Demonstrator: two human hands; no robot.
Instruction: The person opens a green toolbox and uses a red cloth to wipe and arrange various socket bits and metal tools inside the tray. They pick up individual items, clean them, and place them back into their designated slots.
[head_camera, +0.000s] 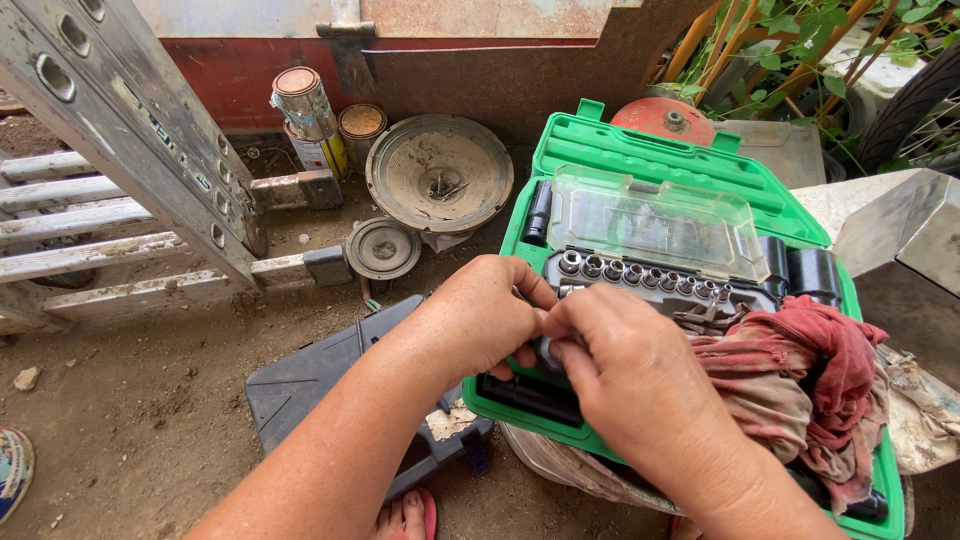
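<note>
An open green socket-set case (600, 150) lies in front of me, with a row of chrome sockets (640, 272) and black sockets (812, 272) inside. My left hand (480, 315) and my right hand (625, 370) meet over the case's near left part, fingers pinched around a small dark tool piece (546, 352) between them. What exactly that piece is stays hidden by the fingers. A dirty red rag (810, 385) is draped over the right half of the case, next to my right wrist.
A dark plastic case (310, 385) lies on the dirt under my left forearm. An aluminium ladder (130, 150) leans at left. Rusty round discs (440, 172), paint cans (305, 110), a metal box (905, 230) and plants stand around. My sandalled foot (410, 515) shows below.
</note>
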